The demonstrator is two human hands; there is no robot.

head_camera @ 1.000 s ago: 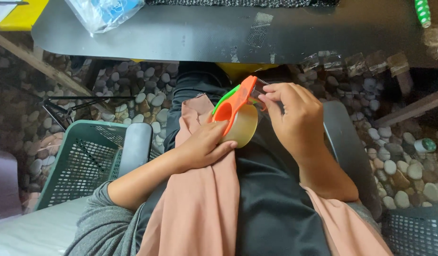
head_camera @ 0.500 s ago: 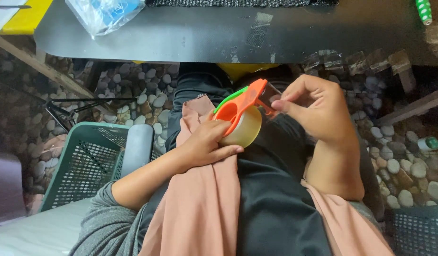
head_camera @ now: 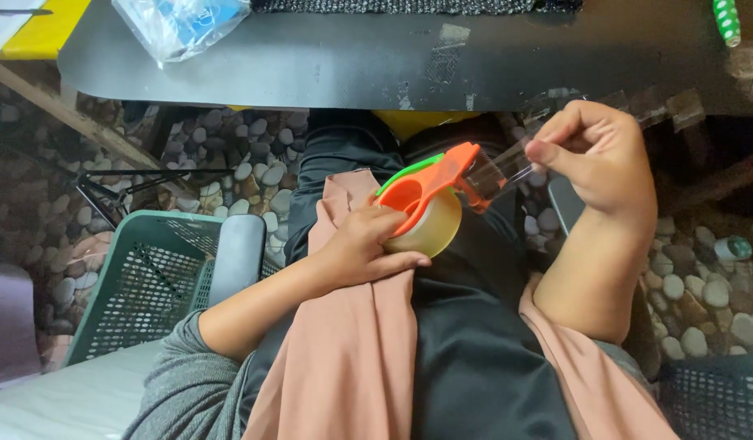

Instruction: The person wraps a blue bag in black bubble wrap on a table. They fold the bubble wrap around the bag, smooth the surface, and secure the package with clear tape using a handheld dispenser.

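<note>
The left hand [head_camera: 356,253] holds an orange tape dispenser [head_camera: 429,187] with a green top strip, fingers curled around the roll of clear tape [head_camera: 433,232] seated in it, and braces the tool on the lap against a strip of pink cloth [head_camera: 352,350] that lies over dark trousers. The right hand [head_camera: 605,159] is raised near the front edge of the dark table [head_camera: 311,61], thumb and forefinger pressed together on the free end of a tape strip [head_camera: 503,167]. Compared with the view one second ago, where the right hand sat directly at the dispenser's cutter end, that hand has moved up and to the person's right, and a length of clear tape now spans the gap between the cutter and the pinching fingers. Half a second ago the span was shorter. The dispenser has stayed at nearly the same place on the lap. The strip is thus drawn out but appears uncut, since it runs taut from the orange nose. Short cut pieces of tape [head_camera: 678,102] hang off the table's front edge toward its right end. On the table top lie a clear plastic bag [head_camera: 181,24] near the left corner and a green-and-white roll [head_camera: 725,18] at the right. A green mesh basket [head_camera: 140,277] stands on the pebble floor beside the left forearm.
</note>
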